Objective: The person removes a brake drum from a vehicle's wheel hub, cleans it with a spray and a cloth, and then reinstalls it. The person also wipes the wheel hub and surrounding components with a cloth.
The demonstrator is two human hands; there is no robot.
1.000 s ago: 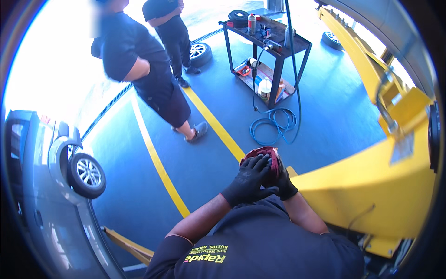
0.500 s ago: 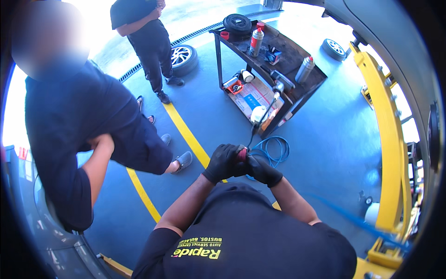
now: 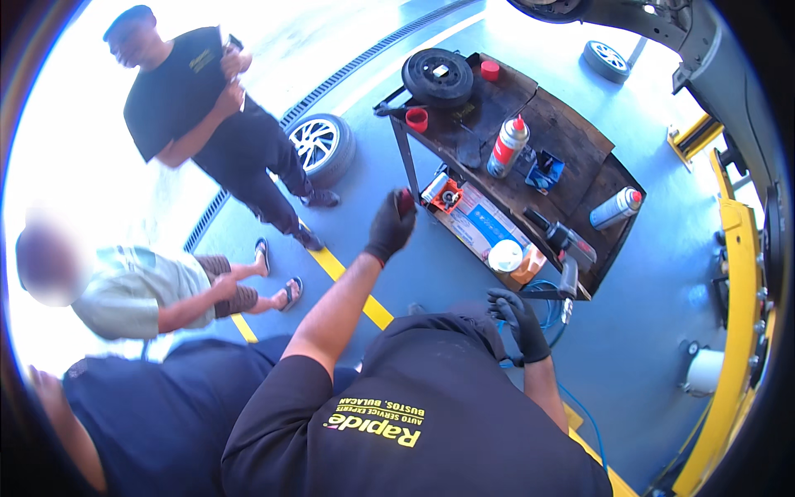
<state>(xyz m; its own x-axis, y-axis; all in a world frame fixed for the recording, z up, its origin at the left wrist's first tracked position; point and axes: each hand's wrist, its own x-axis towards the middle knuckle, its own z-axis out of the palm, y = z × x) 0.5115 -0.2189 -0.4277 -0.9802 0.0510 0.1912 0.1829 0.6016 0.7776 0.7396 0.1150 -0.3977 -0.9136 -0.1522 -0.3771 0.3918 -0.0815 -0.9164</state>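
My left hand (image 3: 389, 230), in a black glove, is raised in front of the cart's left end. Its fingers are closed round a small dark red thing (image 3: 404, 202), mostly hidden by the glove, so its kind is unclear. My right hand (image 3: 518, 321), also gloved in black, hangs just off the cart's near edge with its fingers loosely apart and nothing visible in them. Beside it, an air tool (image 3: 563, 240) lies on the cart's near right corner, its handle jutting over the edge. A blue hose (image 3: 556, 331) runs below, partly behind my right hand.
The dark cart (image 3: 571, 108) carries a brake drum (image 3: 437, 78), red caps (image 3: 416, 121), spray cans (image 3: 508, 147) and a blue box (image 3: 544, 171). A wheel (image 3: 320, 147) lies behind people standing at left. A yellow lift post (image 3: 737, 290) stands right.
My hands have parted; the left has moved up and left with the red thing, the right rightward toward the cart. The view has shifted, and another person in light green shows at left.
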